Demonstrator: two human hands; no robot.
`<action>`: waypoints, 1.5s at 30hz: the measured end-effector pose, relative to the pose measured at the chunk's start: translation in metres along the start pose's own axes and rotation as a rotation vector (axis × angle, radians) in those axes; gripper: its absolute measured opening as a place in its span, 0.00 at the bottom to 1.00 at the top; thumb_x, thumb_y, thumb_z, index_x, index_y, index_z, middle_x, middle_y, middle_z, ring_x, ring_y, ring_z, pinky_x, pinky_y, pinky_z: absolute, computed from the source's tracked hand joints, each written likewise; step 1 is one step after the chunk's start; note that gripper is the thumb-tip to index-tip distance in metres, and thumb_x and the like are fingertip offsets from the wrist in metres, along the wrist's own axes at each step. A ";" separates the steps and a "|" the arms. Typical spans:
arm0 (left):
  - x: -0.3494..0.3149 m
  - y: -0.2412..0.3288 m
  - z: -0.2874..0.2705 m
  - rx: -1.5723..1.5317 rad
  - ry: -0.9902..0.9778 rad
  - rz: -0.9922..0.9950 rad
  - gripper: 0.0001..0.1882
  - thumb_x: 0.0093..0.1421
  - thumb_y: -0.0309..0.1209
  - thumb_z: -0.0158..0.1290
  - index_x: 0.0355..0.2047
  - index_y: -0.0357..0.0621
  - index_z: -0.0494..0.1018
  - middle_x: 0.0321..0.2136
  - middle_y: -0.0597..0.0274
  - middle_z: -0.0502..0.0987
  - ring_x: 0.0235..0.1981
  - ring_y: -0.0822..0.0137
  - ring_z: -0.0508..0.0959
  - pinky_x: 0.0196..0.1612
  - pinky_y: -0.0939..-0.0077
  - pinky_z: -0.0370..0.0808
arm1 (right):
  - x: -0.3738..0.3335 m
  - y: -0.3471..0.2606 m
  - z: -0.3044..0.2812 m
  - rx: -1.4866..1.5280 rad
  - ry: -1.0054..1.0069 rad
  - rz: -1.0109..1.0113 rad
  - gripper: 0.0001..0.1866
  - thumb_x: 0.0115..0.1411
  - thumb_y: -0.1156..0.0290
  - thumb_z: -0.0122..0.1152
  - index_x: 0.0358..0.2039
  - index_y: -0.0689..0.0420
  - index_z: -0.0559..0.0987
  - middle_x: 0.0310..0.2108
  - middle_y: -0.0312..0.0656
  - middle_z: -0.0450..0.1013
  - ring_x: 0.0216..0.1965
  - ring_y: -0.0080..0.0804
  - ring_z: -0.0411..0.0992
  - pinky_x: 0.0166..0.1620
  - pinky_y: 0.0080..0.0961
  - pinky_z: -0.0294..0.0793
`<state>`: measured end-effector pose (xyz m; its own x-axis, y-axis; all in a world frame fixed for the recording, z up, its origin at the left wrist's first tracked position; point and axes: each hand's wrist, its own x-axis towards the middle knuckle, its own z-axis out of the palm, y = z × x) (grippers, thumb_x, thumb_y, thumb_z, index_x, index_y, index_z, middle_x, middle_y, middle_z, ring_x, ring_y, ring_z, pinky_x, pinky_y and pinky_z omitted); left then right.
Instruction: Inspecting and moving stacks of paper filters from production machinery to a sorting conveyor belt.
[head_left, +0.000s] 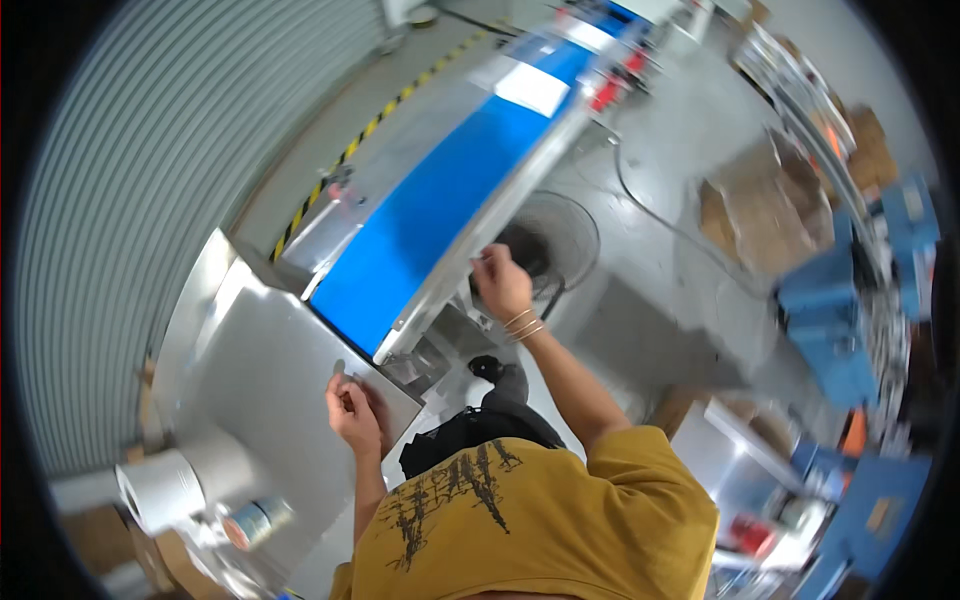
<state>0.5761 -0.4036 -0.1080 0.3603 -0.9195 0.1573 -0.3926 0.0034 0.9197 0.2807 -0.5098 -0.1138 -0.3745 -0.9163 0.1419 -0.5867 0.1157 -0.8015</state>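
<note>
Left hand: curled loosely with the thumb near the fingers, over the right part of the metal table; cannot tell if empty or gripping something small.
Right hand: bent at the fingers, just beside the side rail; blurred, so cannot tell if touching it or pinching anything.
Wrist bands: looped thinly just behind the right grip.
Blue belt: stretching from just ahead of the left grip, past the left side of the right grip, to well beyond both.
White sheet: lying flat on the belt, well ahead of both grips.
Round mesh object: standing just right of the right grip, kind unclear.
Paper roll: lying on its side, behind and left of the left grip.
Small round container: tipped over near the roll, behind the left grip.
Striped tape: running along the floor, ahead of the left grip, beyond the belt.
Blue bins: grouped well right of the right grip.
</note>
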 end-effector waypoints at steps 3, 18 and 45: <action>0.005 -0.008 -0.006 0.013 -0.087 0.086 0.16 0.62 0.23 0.49 0.51 0.34 0.67 0.30 0.67 0.73 0.27 0.77 0.70 0.31 0.84 0.70 | -0.061 -0.014 0.009 -0.016 -0.084 0.154 0.13 0.58 0.60 0.58 0.40 0.52 0.72 0.26 0.45 0.77 0.31 0.44 0.78 0.33 0.37 0.76; -0.039 0.007 0.019 0.016 -0.608 0.301 0.33 0.58 0.30 0.56 0.61 0.41 0.56 0.53 0.44 0.59 0.41 0.59 0.70 0.43 0.69 0.71 | -0.402 0.063 -0.005 -0.363 -0.439 0.490 0.22 0.53 0.55 0.62 0.46 0.48 0.76 0.35 0.48 0.78 0.41 0.48 0.76 0.41 0.43 0.76; -0.496 0.152 0.131 -0.283 -0.894 1.104 0.29 0.56 0.29 0.53 0.58 0.40 0.60 0.57 0.43 0.62 0.58 0.45 0.63 0.58 0.52 0.61 | -1.016 0.158 -0.094 0.783 0.904 1.766 0.12 0.58 0.70 0.55 0.40 0.61 0.74 0.22 0.40 0.72 0.19 0.28 0.68 0.22 0.28 0.70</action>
<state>0.2270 0.0020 -0.0936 -0.6904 -0.3297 0.6439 0.0995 0.8383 0.5360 0.5008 0.4752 -0.3303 -0.3518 0.3667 -0.8613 0.9335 0.0686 -0.3521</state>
